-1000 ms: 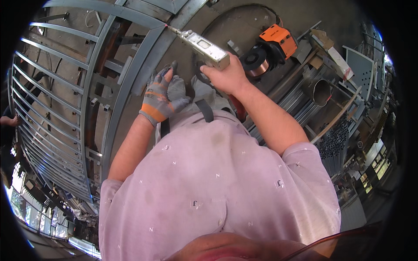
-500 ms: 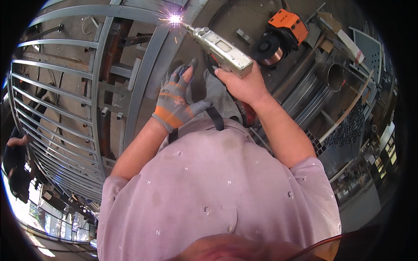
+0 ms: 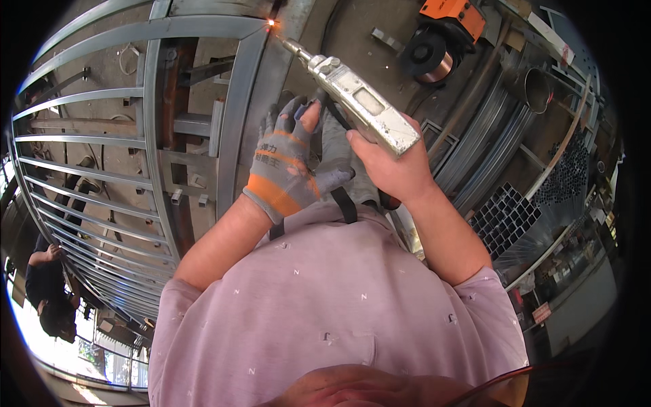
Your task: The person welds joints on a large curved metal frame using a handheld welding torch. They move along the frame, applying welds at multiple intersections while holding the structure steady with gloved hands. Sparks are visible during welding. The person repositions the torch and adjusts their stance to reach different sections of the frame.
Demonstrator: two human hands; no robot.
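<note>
My bare right hand [image 3: 400, 166] is wrapped round a silver, boxy handheld welding gun [image 3: 366, 102]. The gun's narrow nozzle points up and left, a short gap from a small glowing orange weld spot [image 3: 271, 23]. That spot lies where a curved bar meets a wide flat member of the grey metal frame [image 3: 247, 102]. My left hand [image 3: 281, 163], in a grey and orange work glove with some bare fingertip showing, hangs open beside the frame. Its fingers are apart and it holds nothing. The gun's grip is mostly hidden by my right hand.
An orange machine [image 3: 456, 19] with a spool of copper-coloured wire [image 3: 442, 70] stands on the floor at the far right. Bundles of metal tubes [image 3: 505, 217] lie to the right. Barred railing fills the left, where another person [image 3: 51, 292] bends beside it.
The bright purple-white flare with flying sparks has shrunk to a small orange glow. The gun's nozzle has drawn back slightly from the joint. My left hand stays open.
</note>
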